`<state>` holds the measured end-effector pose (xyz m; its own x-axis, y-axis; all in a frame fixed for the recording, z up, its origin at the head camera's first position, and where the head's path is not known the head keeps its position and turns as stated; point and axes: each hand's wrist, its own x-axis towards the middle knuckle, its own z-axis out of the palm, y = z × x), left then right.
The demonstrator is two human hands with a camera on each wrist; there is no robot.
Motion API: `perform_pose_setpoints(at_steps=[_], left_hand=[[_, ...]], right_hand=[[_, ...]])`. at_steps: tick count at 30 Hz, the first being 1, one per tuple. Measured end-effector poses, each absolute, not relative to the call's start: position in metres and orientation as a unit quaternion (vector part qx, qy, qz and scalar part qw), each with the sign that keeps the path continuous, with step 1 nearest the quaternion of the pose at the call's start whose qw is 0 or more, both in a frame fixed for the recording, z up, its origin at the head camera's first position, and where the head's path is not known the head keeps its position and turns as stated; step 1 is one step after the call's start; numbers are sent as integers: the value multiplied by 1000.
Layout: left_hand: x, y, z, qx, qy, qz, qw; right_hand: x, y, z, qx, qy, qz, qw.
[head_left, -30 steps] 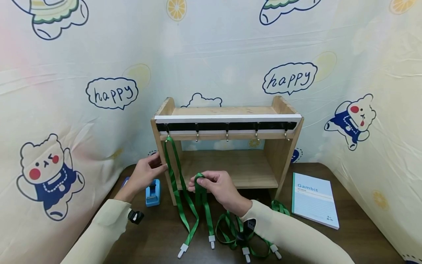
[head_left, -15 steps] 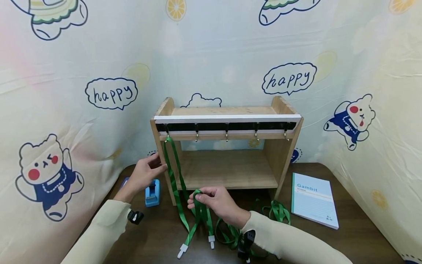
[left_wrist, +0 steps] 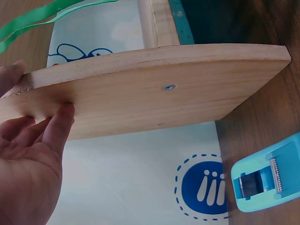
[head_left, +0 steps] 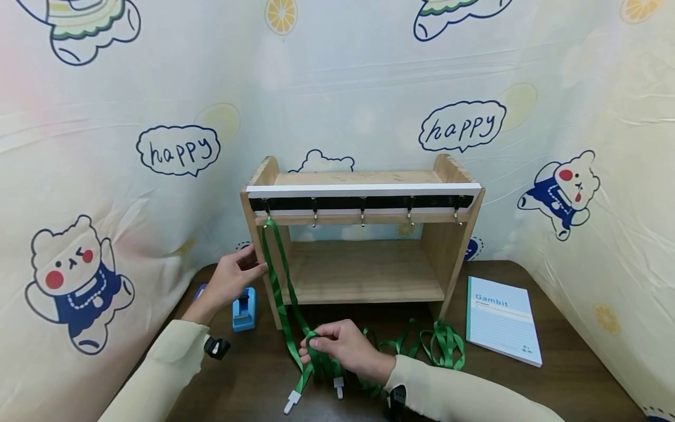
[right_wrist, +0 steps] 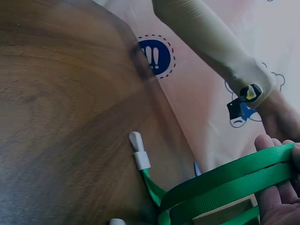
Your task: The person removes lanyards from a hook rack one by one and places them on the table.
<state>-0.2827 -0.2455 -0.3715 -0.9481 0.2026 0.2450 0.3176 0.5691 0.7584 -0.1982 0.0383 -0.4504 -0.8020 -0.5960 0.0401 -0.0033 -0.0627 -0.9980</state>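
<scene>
My left hand (head_left: 232, 281) grips the left side panel of a small wooden shelf (head_left: 364, 266). In the left wrist view the thumb lies at the panel's front edge and the fingers on its outer face (left_wrist: 140, 96). A green lanyard (head_left: 272, 275) hangs from the leftmost hook, its white clip (head_left: 292, 402) low over the table. My right hand (head_left: 345, 349) pinches a second green lanyard (right_wrist: 220, 187) by its folded strap, just in front of the hanging one. A white clip (right_wrist: 141, 157) shows in the right wrist view; which strap it belongs to is unclear.
Several metal hooks line a black strip (head_left: 387, 202) on the shelf's front. More green lanyards (head_left: 445, 346) lie tangled on the dark table, partly behind my right arm. A blue tape dispenser (head_left: 244, 310) stands left of the shelf, a light-blue notebook (head_left: 503, 319) to its right.
My right hand has moved down toward the table with the folded lanyard, whose strap now bunches lower. More of the tangled lanyards shows at the right. My left hand stays on the panel.
</scene>
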Motion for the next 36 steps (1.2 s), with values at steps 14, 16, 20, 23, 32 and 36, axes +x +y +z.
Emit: perform_pose_setpoints(at_steps=[14,16,20,23,32,36], left_hand=[[-283,-248,-377,-151,-886,-432,73],[-283,-248,-378,-151,-886,-433,74],[-283,-248,-379,-153,-884,-436,75],[-283,-248,-379,-154,-883,-437,76],[-284,-247,-375,-153,-882,-439,72],[-284,-247,-375,-156,-882,-439,73]], right_hand=[[-195,35,-479,-213,659,-688,217],[-196,35,-482,-209,649,-696,226],[-197,34,-486,-200,642,-704,228],[-199,34,-489,-190,647,-705,219],[-210,34,-493,-165,680,-694,170],[-215,34,-496,-156,691,-688,157]])
